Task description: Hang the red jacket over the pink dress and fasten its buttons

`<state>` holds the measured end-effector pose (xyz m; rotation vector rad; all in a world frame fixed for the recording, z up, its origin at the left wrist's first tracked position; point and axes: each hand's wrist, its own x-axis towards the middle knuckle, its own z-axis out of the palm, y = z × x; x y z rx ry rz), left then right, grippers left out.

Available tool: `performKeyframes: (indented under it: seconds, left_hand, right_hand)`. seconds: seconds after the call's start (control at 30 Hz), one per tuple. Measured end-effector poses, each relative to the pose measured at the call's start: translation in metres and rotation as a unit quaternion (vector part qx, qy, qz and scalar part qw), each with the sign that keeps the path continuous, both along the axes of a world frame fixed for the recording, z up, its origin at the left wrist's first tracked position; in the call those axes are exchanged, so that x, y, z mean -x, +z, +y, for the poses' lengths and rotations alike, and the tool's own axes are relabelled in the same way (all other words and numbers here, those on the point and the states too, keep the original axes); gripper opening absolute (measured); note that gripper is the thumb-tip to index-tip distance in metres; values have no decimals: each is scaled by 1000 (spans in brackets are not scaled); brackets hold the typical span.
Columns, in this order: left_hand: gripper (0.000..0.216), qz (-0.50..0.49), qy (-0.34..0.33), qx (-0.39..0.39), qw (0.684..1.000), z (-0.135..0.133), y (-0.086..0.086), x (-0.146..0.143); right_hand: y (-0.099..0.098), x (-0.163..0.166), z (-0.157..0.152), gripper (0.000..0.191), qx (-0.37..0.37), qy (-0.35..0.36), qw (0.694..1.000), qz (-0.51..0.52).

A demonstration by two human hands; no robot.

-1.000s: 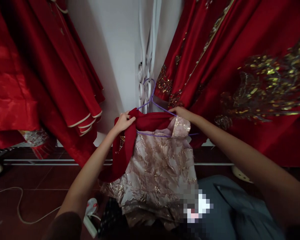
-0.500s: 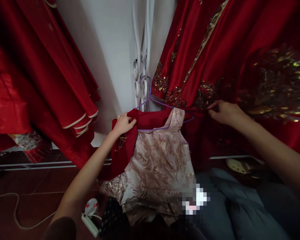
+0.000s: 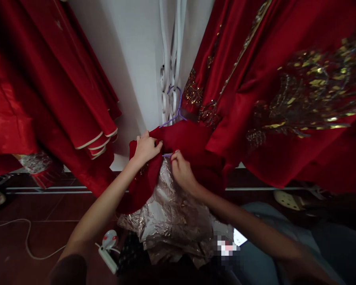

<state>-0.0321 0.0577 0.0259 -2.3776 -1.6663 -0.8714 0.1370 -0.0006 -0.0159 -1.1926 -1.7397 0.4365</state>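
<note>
Left hand (image 3: 147, 149) is pinching the red cape (image 3: 186, 134) at the hanger's left corner, fingers bent over the cloth. Right hand (image 3: 181, 168) is pinching the cape's front edge near the middle of the hanger's lower bar, fingertips drawn together. Hanger (image 3: 178, 113) is purple and hanging by its hook on the white rack (image 3: 171, 59); cape is covering most of its right arm. Dress (image 3: 172, 217), pale with metallic crinkle, is hanging below the lower bar, upper right part going under the cape. Red gowns are hanging both sides: left gown (image 3: 59, 79) cream-trimmed at the hem, right gown (image 3: 240, 79) gold-sequined. Power strip (image 3: 108, 259) is lying on the floor (image 3: 12, 253), left of the dress hem. Shoe (image 3: 287, 200) is sitting toward the floor's far edge, right side.
</note>
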Motion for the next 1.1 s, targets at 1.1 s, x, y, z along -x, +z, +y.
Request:
performKeyframes:
  seconds: [1.1]
  left_hand:
    - [31, -422, -141, 9, 896, -66, -55, -58]
  right_hand:
    - [-4, -31, -6, 26, 33, 72, 984, 160]
